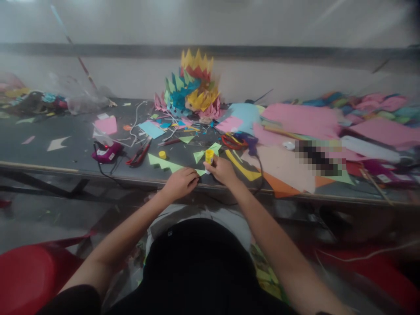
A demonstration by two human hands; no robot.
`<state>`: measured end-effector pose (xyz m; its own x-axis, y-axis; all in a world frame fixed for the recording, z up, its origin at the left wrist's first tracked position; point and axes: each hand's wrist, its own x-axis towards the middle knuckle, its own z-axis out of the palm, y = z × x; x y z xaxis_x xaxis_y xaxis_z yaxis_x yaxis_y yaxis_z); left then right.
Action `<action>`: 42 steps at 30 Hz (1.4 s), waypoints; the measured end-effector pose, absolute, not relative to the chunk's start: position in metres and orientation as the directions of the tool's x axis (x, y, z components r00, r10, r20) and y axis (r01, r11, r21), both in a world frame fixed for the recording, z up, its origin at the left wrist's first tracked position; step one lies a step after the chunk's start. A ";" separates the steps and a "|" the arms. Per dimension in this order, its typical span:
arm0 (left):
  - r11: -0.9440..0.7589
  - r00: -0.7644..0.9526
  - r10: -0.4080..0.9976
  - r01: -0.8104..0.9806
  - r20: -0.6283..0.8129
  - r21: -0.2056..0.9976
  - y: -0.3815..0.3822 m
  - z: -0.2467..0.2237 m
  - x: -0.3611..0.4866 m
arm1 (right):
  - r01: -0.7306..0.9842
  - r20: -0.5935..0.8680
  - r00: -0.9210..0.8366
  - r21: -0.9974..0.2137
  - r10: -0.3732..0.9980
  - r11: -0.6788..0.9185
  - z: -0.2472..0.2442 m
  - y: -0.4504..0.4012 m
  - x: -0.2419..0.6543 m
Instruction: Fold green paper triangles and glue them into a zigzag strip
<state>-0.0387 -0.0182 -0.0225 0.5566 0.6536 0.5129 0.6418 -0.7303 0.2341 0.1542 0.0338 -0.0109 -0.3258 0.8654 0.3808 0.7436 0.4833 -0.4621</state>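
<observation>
A green zigzag-edged paper strip point(167, 165) lies near the table's front edge. On its right end rests my left hand point(182, 183), fingers together and pressing down. My right hand point(223, 169) is closed around a yellow glue stick point(209, 156), held upright with its lower end at the strip's right end. A yellow cap point(162, 154) sits just behind the strip. Small green paper triangles point(198, 155) lie beyond the glue stick. Whether my left fingers pinch the paper is too small to tell.
Red-handled scissors point(140, 153) and a purple device point(106, 152) lie at left. Behind stands a colourful spiked paper crown point(197, 87). At right are orange-handled scissors point(234, 141), a yellow strip point(244, 167) and large pink sheets point(302, 118). A red stool point(36, 275) stands lower left.
</observation>
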 end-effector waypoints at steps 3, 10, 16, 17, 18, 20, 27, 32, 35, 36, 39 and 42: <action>-0.730 0.546 0.657 0.632 0.521 0.259 -0.019 -0.022 -0.039 | 0.699 0.487 -0.069 -0.599 0.871 0.390 -0.012 0.032 0.158; -0.720 0.449 0.674 0.576 0.587 0.386 -0.018 -0.018 -0.039 | 0.669 0.571 -0.055 -0.588 0.819 0.455 -0.012 0.030 0.184; -0.546 0.307 0.815 0.690 0.492 0.474 -0.004 0.003 -0.041 | 0.846 0.404 -0.304 -0.302 0.863 0.439 -0.012 0.023 0.192; -0.475 0.256 0.856 0.729 0.449 0.492 0.002 0.007 -0.040 | 0.867 0.374 -0.322 -0.254 0.870 0.429 -0.012 0.022 0.192; -0.404 0.209 0.893 0.762 0.399 0.506 0.009 0.011 -0.038 | 0.884 0.350 -0.329 -0.211 0.877 0.416 -0.011 0.020 0.191; -0.280 0.140 0.946 0.808 0.292 0.519 0.024 0.016 -0.031 | 0.909 0.319 -0.328 -0.150 0.889 0.390 -0.011 0.017 0.190; -0.133 0.109 0.991 0.857 0.076 0.498 0.056 0.010 -0.011 | 0.905 0.324 -0.297 -0.205 0.898 0.373 -0.011 0.020 0.191; -0.270 0.147 0.959 0.724 0.241 0.634 0.051 0.011 -0.024 | 0.866 0.357 -0.293 -0.294 0.887 0.405 -0.015 0.023 0.196; -0.273 0.176 0.962 0.603 0.209 0.750 0.044 0.017 -0.036 | 0.842 0.437 -0.251 -0.342 0.864 0.418 -0.016 0.014 0.200; -0.281 0.194 0.959 0.569 0.207 0.773 0.042 0.019 -0.040 | 0.833 0.475 -0.223 -0.361 0.851 0.419 -0.015 0.008 0.200; -0.327 0.238 0.942 0.507 0.236 0.798 0.030 0.026 -0.046 | 0.786 0.575 -0.133 -0.434 0.807 0.440 -0.007 -0.011 0.196; -0.399 0.304 0.913 0.524 0.272 0.752 0.015 0.034 -0.044 | 0.688 0.630 -0.142 -0.492 0.763 0.534 0.010 -0.025 0.187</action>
<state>-0.0445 0.0151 0.0337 0.3042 0.9128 0.2724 0.5239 -0.3991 0.7525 0.1869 -0.0248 0.0103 -0.1420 0.7635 0.6300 0.6879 0.5338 -0.4918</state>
